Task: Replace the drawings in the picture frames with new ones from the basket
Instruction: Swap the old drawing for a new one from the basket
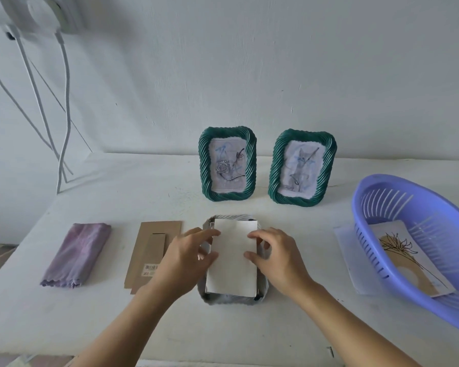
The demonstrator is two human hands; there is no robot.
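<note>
- Head view: a face-down picture frame (232, 300) lies at the middle of the front edge of the surface (117, 197); its brown backing board (154, 234) sits just to its left, presumably set aside to open the recess.
- A white sheet (232, 263) rests blank side up in that recess, probably so its drawing faces the glass; I cannot tell whether it is an old drawing or a new one.
- The left hand (180, 258) has its fingers (210, 233) curled, pinching the sheet's left edge; the right hand (278, 258) pinches the right edge with its fingers (255, 235); gripping both sides likely keeps the sheet square.
- Two green frames (204, 165) stand upright toward the back edge.
- The purple basket (366, 239) at the right edge holds a flower drawing (403, 250); a folded cloth (77, 252) lies toward the left edge.
</note>
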